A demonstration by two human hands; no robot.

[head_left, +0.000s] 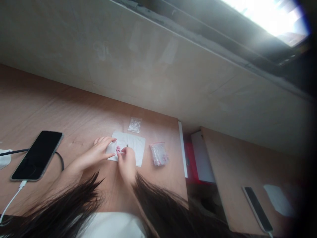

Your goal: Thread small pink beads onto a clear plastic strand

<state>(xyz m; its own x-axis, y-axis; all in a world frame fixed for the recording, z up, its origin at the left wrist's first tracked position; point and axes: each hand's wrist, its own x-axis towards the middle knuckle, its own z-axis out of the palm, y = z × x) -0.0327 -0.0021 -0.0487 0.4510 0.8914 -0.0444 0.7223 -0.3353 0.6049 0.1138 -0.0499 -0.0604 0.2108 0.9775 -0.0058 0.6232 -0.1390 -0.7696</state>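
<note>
Wooden worktop point(74, 109) under flat daylight, and the left hand point(100, 150) pins the white sheet point(135, 145) with fingers spread while the right hand point(126, 162) pinches at the pink beads point(118, 149) mid-sheet, so, I'd judge, a light, low grip keeps them from rolling.

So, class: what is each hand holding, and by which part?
Left hand presses the white sheet at its left edge. Right hand pinches something tiny by the pink beads; what it is, and its grip, cannot be told.

Pink beads point(118, 149) on white paper sheet point(133, 145); black smartphone point(37, 155) at nine o'clock — white cable point(12, 199); light-brown wooden table point(81, 112).
</note>
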